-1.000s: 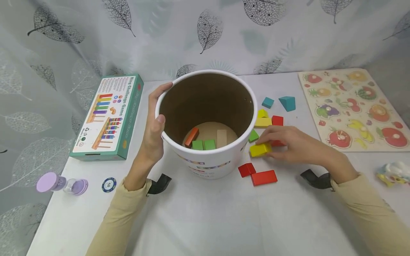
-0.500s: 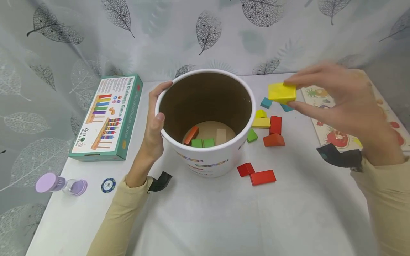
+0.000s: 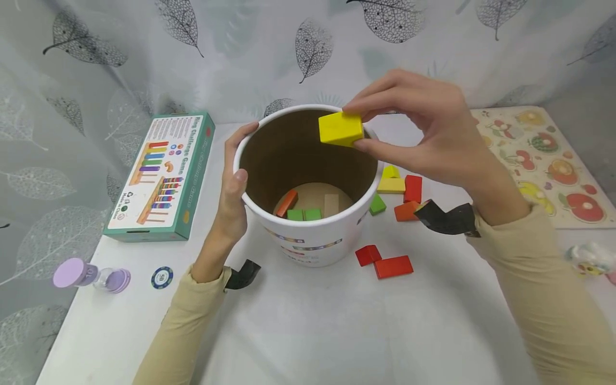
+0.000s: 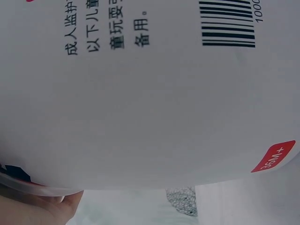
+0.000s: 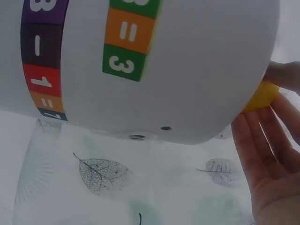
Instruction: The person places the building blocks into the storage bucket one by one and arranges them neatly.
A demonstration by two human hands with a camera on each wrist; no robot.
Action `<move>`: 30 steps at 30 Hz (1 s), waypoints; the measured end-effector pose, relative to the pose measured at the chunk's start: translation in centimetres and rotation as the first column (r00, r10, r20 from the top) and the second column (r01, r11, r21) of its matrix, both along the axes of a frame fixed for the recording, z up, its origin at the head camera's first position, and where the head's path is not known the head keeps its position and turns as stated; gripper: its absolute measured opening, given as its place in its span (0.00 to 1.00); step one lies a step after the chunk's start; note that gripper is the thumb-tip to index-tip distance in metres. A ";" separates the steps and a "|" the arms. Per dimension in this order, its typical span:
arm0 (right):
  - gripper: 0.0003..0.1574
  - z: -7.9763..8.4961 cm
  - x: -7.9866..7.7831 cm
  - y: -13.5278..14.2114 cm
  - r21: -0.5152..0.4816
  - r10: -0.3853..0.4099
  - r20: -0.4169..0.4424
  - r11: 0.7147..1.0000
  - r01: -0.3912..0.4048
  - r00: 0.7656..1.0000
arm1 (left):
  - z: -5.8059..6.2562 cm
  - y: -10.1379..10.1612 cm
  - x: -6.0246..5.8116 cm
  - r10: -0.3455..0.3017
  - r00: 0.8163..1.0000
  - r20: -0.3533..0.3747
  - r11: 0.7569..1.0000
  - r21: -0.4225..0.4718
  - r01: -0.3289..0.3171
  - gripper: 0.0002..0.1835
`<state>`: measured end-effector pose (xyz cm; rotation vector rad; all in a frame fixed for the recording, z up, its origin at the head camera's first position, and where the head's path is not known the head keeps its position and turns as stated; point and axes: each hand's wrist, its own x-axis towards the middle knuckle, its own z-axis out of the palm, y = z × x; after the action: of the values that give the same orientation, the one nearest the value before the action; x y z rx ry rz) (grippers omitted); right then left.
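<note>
A white bucket (image 3: 308, 235) with printed labels stands upright on the table. My left hand (image 3: 231, 203) holds its left rim, the thumb near the front and a finger over the back. My right hand (image 3: 423, 123) pinches a yellow wooden block (image 3: 340, 129) between thumb and fingers, above the right part of the bucket's mouth. In the right wrist view, the bucket's wall hides part of the yellow block (image 5: 262, 97). On the bucket's floor lie an orange block (image 3: 287, 203), green blocks (image 3: 304, 215) and a plain wood block (image 3: 331, 204).
Right of the bucket are red (image 3: 393, 267), orange (image 3: 406, 212), green (image 3: 377, 204) and yellow blocks (image 3: 391, 185). A fruit puzzle board (image 3: 553, 160) lies farther right, near a small figurine (image 3: 592, 259). At left are a game box (image 3: 159, 176), an hourglass (image 3: 93, 275) and a chip (image 3: 162, 277).
My right hand has lifted the yellow block off the table, swung it up to the right, then brought it left over the bucket. My left hand has stayed on the rim.
</note>
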<state>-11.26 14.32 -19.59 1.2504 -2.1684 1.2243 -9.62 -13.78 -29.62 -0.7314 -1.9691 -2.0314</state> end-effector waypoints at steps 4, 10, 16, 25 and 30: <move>0.32 -0.5 -0.3 -0.3 -0.044 0.057 0.048 0.998 -0.055 0.997 | -0.1 0.0 0.0 0.009 1.000 0.004 1.000 -0.013 -0.009 0.46; 0.31 -0.7 -0.6 -0.7 -0.059 0.097 0.080 0.994 -0.092 0.992 | -0.1 0.0 0.0 -0.001 1.000 -0.001 1.000 -0.002 0.001 0.46; 0.29 -0.7 -0.7 -0.8 -0.001 0.084 0.079 0.996 -0.085 0.993 | 0.2 0.1 0.0 -0.008 1.000 -0.007 1.000 0.025 0.008 0.46; 0.27 -0.5 -0.4 0.7 -0.071 0.072 0.088 0.995 -0.066 0.994 | 0.2 0.0 -0.1 0.001 1.000 -0.006 1.000 0.016 -0.001 0.47; 0.26 -1.4 -0.3 2.6 -0.049 -0.021 0.104 0.998 0.027 0.994 | -0.1 0.0 -0.2 0.012 1.000 -0.006 1.000 0.007 -0.012 0.47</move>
<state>-11.60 16.93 -20.95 1.1613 -2.2037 1.3529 -9.80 -13.81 -29.67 -0.7212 -1.9580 -2.0252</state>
